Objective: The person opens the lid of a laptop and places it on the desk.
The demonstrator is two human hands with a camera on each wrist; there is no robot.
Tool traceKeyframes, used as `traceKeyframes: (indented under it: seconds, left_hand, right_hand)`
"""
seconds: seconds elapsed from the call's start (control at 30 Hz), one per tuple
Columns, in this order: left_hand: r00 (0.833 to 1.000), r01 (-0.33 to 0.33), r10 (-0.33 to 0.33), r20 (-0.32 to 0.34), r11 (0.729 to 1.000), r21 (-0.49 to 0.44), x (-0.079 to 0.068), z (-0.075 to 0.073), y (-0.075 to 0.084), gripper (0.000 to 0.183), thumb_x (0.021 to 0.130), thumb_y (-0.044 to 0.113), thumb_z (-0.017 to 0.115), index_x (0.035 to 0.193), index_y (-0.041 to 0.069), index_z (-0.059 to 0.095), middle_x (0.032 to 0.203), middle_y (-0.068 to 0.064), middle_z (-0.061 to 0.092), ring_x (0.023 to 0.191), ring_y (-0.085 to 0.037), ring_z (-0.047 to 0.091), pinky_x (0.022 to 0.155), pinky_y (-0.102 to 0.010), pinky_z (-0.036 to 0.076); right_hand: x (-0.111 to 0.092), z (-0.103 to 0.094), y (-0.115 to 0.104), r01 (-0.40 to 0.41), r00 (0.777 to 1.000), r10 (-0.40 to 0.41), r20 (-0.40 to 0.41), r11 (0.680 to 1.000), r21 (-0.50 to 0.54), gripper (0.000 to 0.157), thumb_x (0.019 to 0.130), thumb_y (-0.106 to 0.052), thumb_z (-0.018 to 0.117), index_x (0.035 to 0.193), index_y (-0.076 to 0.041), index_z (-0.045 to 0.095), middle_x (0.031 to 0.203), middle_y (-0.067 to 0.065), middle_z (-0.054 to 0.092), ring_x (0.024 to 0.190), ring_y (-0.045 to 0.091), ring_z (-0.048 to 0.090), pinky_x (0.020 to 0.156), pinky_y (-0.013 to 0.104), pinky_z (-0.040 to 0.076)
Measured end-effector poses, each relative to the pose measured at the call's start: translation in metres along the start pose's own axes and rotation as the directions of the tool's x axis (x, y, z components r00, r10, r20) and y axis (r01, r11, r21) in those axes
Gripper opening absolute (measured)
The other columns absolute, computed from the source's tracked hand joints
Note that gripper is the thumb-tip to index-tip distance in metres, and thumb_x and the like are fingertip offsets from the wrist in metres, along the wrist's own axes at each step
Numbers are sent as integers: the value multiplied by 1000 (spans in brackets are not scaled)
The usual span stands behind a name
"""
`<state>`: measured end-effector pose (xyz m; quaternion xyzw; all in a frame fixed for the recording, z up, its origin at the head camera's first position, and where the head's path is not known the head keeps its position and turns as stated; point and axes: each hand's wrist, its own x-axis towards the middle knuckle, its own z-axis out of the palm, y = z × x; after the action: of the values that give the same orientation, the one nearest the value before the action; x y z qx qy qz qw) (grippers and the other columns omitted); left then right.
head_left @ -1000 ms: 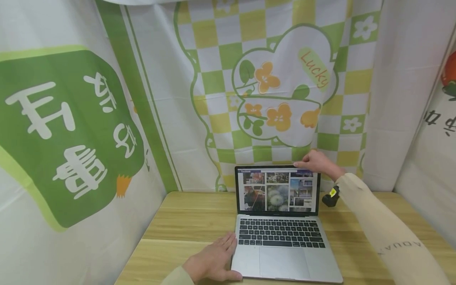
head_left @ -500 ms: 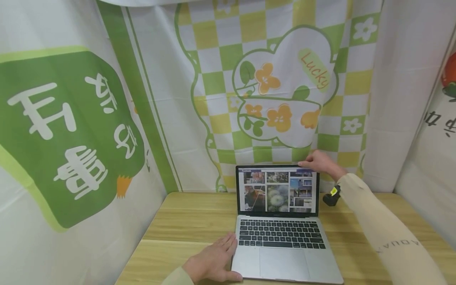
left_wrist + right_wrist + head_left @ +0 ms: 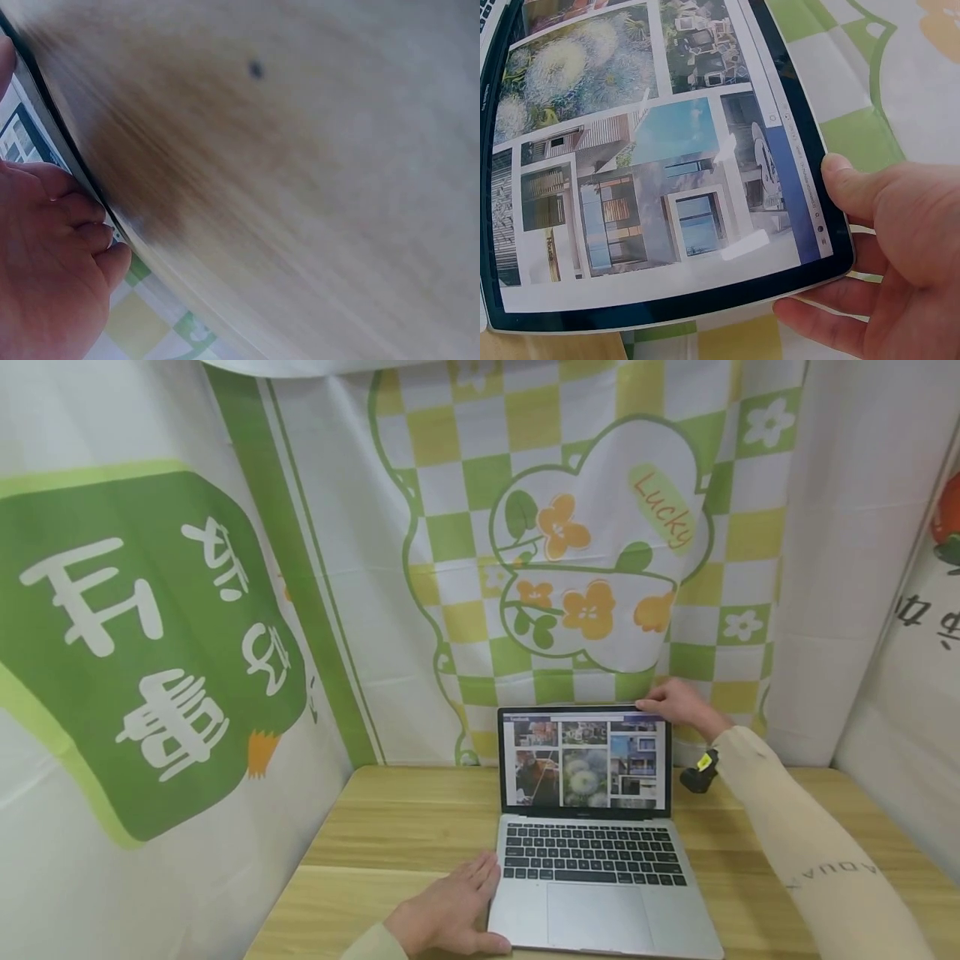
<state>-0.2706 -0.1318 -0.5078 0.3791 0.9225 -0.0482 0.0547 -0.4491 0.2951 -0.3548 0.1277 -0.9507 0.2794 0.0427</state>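
A silver laptop stands unfolded on the wooden table, its lit screen full of photo tiles. At the screen's upper right corner, my right hand holds the lid's edge. The right wrist view shows the thumb at the front rim and the other fingers reaching behind the lid. My left hand lies against the left side of the keyboard base, fingers extended along it and thumb near the front corner. In the left wrist view, the left hand's fingers touch the laptop's edge.
The pale wooden table reaches back to a checkered green and yellow cloth just behind the laptop lid. White printed cloth walls close in both sides. A small black device with a yellow label is at the right wrist.
My right hand has slid slightly right along the lid's top edge, toward the corner. The screen's tilt has shifted very little. My left hand stays in place.
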Motion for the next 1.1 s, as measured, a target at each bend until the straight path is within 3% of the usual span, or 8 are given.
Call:
traceKeyframes:
  seconds: [0.17, 0.47, 0.57, 0.77, 1.1]
  left_hand:
    - [1000, 6, -6, 5, 1000, 5, 0, -2, 0, 107, 85, 82, 35, 153, 0, 28, 161, -18, 26, 150, -30, 26, 120, -38, 31]
    - [1000, 11, -11, 6, 1000, 0, -1, -2, 0, 107, 85, 83, 36, 153, -1, 28, 161, -19, 25, 150, -31, 26, 120, -38, 31]
    - [1000, 12, -12, 11, 1000, -5, -1, -2, 0, 107, 85, 83, 36, 153, 0, 28, 161, -18, 25, 150, -30, 25, 120, -38, 31]
    - [1000, 9, -9, 19, 1000, 3, -1, -2, 0, 108, 85, 83, 35, 153, 0, 28, 161, -18, 25, 150, -30, 25, 120, -38, 31]
    - [999, -2, 1, 36, 1000, 9, 2, -1, 0, 108, 85, 83, 33, 153, 0, 27, 162, -18, 24, 151, -30, 22, 121, -37, 30]
  right_hand:
    - [2, -1, 4, -73, 997, 73, 10, 997, 39, 34, 99, -30, 58, 91, 1, 70, 71, 5, 58, 58, 17, 50, 51, 30, 48]
    - [1, -2, 10, -147, 989, 145, 23, 986, 83, 43, 99, -32, 58, 121, 4, 65, 91, 14, 65, 57, 16, 51, 54, 30, 50]
    - [0, -1, 13, -145, 989, 145, 4, 987, 68, 45, 99, -32, 58, 123, 6, 63, 93, 17, 65, 60, 19, 55, 56, 33, 53]
    - [-1, 1, 19, -133, 991, 134, -4, 987, 85, 43, 99, -29, 57, 119, 9, 64, 81, 16, 67, 61, 23, 61, 55, 36, 54]
    - [-4, 2, 27, -125, 992, 124, 12, 986, 113, 43, 102, -25, 52, 126, 10, 59, 94, 24, 68, 68, 28, 68, 62, 43, 59]
